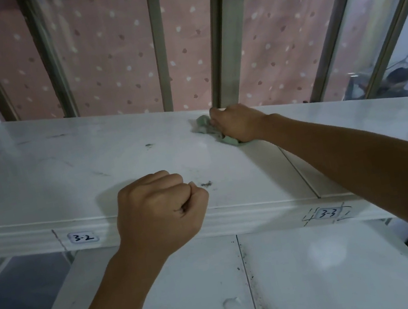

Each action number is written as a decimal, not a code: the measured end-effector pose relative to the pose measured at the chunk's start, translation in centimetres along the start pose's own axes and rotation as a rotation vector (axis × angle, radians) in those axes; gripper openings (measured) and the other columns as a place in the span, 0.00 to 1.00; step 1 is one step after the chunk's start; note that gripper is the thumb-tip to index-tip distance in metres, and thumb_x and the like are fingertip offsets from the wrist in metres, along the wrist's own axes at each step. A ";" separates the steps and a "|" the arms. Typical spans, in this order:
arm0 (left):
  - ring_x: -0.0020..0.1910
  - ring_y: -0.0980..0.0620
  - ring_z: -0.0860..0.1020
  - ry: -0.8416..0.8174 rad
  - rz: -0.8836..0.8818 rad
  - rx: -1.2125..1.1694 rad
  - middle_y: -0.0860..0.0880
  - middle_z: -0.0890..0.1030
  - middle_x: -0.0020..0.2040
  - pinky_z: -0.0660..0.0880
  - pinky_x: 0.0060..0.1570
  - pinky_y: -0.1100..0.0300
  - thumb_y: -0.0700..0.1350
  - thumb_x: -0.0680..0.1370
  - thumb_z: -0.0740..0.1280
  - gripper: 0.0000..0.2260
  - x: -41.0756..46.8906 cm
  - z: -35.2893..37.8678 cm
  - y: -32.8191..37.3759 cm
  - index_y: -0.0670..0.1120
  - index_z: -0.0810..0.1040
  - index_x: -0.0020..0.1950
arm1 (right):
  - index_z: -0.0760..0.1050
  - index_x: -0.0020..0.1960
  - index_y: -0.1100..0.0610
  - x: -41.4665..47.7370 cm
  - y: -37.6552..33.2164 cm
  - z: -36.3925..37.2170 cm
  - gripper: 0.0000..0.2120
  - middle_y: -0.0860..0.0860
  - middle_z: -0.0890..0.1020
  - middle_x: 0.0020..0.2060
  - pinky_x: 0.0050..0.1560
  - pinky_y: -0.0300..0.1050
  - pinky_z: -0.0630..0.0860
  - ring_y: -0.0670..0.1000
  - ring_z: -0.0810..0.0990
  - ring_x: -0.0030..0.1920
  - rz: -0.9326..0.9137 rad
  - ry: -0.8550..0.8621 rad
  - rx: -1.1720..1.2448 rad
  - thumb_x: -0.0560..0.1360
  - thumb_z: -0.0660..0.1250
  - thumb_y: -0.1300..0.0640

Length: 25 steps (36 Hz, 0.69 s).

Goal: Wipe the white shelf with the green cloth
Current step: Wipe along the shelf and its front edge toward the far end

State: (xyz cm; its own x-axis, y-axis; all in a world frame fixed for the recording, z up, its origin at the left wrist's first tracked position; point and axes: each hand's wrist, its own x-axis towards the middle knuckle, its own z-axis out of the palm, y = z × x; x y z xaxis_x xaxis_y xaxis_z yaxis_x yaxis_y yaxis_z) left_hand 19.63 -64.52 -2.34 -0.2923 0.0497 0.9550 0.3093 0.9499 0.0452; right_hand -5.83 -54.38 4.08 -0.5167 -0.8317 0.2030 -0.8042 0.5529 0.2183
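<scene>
The white shelf [65, 172] spans the view, its top marked with dark smudges and dust specks. My right hand [238, 124] reaches to the shelf's far edge and grips a crumpled green cloth [206, 127], pressing it on the surface beside a metal window bar. My left hand [158, 210] is curled into a fist holding nothing, resting at the shelf's front edge. Most of the cloth is hidden under my right hand.
Metal window bars [217, 44] and a pink dotted curtain [104, 49] rise behind the shelf. Labels "3-2" [83, 238] and "3-3" [327, 213] are on the front lip. A lower white shelf [324, 269] with dirt along a seam lies below.
</scene>
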 end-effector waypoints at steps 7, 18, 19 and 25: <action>0.23 0.45 0.56 0.024 0.021 -0.011 0.48 0.55 0.25 0.54 0.28 0.62 0.33 0.72 0.64 0.21 -0.1 -0.2 0.2 0.46 0.56 0.26 | 0.66 0.51 0.60 -4.8 -5.3 -1.0 0.02 0.46 0.63 0.25 0.29 0.46 0.62 0.55 0.64 0.24 -0.317 0.160 0.091 0.80 0.59 0.61; 0.23 0.45 0.56 -0.007 0.007 -0.056 0.47 0.55 0.25 0.53 0.27 0.62 0.33 0.71 0.64 0.21 -0.1 -0.6 -0.1 0.45 0.56 0.26 | 0.65 0.53 0.60 -5.5 -3.1 -0.8 0.06 0.53 0.71 0.30 0.34 0.49 0.67 0.58 0.72 0.33 -0.076 0.093 0.105 0.82 0.57 0.57; 0.23 0.46 0.55 -0.006 0.005 -0.060 0.48 0.55 0.25 0.53 0.28 0.62 0.33 0.71 0.64 0.21 -0.1 -0.7 -0.1 0.46 0.55 0.26 | 0.65 0.53 0.60 -5.1 -2.3 -0.7 0.06 0.56 0.74 0.34 0.36 0.51 0.68 0.58 0.72 0.35 -0.007 0.065 0.090 0.82 0.56 0.57; 0.23 0.46 0.55 -0.001 -0.018 -0.062 0.47 0.56 0.24 0.53 0.25 0.60 0.31 0.70 0.65 0.21 -0.1 -0.7 0.1 0.45 0.56 0.26 | 0.67 0.60 0.64 -1.6 0.6 0.5 0.12 0.65 0.80 0.49 0.42 0.52 0.71 0.64 0.78 0.46 0.150 0.032 -0.043 0.80 0.56 0.58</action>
State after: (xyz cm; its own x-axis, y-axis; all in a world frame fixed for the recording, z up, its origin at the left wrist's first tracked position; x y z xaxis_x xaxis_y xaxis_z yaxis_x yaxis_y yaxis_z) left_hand 20.36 -64.67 -2.25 -0.2989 0.0333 0.9537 0.3594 0.9297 0.0802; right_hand -5.62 -52.73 3.38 -0.6200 -0.7379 0.2665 -0.7047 0.6731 0.2241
